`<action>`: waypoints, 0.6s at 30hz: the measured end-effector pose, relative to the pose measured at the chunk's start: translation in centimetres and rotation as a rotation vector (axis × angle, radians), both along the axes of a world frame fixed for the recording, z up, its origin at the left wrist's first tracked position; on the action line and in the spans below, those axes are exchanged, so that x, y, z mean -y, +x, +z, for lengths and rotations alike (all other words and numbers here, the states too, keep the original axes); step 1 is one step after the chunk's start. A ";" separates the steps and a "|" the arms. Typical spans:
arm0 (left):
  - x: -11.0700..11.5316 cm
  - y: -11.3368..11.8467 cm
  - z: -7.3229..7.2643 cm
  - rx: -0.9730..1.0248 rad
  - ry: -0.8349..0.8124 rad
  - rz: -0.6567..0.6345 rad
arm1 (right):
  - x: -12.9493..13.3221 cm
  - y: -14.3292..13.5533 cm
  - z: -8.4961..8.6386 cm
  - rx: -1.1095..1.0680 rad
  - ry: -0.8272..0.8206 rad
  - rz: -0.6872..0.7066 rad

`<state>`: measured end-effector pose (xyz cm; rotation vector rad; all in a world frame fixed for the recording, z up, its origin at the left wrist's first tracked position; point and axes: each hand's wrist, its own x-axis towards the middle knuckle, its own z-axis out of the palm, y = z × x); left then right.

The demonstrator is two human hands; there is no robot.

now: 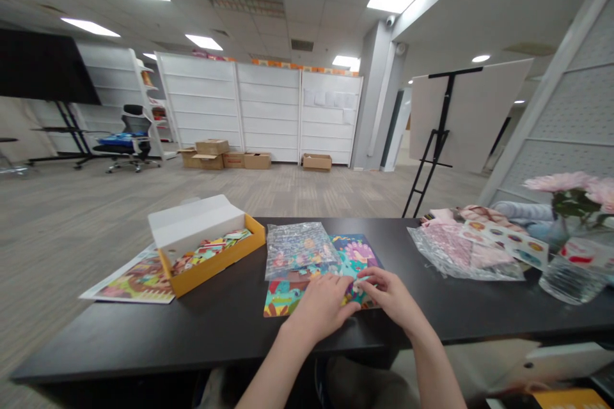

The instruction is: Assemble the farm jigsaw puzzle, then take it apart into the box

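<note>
A colourful jigsaw picture (283, 294) with an undersea look lies on the dark table in front of me. My left hand (326, 300) rests on its lower middle, fingers stretched out flat over it. Close beside it, my right hand (387, 293) pinches a small puzzle piece (357, 286) with a pale underside, between thumb and fingertips just above the picture. A clear plastic bag (300, 250) with colourful pieces in or under it covers the picture's upper left. The upper right of the picture shows a pink-purple shape on blue.
On the left, an open yellow box (220, 270) holds several loose puzzle pieces and partly covers a printed sheet (139, 281). At the right lie a plastic-wrapped pink cloth (451, 246), a sticker sheet (506, 244) and a glass vase (573, 281) with flowers. The black table's (192, 332) front edge is near me.
</note>
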<state>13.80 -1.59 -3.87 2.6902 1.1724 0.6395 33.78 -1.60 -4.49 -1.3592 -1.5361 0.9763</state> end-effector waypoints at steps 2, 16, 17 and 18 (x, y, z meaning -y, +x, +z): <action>0.1 -0.4 0.2 0.038 0.020 0.013 | 0.1 0.0 0.3 -0.036 -0.008 -0.002; -1.4 -9.2 -0.2 0.022 0.180 0.363 | 0.1 -4.0 1.0 -0.062 0.061 0.062; -1.5 -9.5 -0.4 0.021 0.166 0.368 | -0.1 -4.7 0.8 -0.060 0.075 0.066; -1.7 -9.5 -0.6 0.028 0.156 0.371 | -0.2 -5.4 0.7 -0.067 0.082 0.071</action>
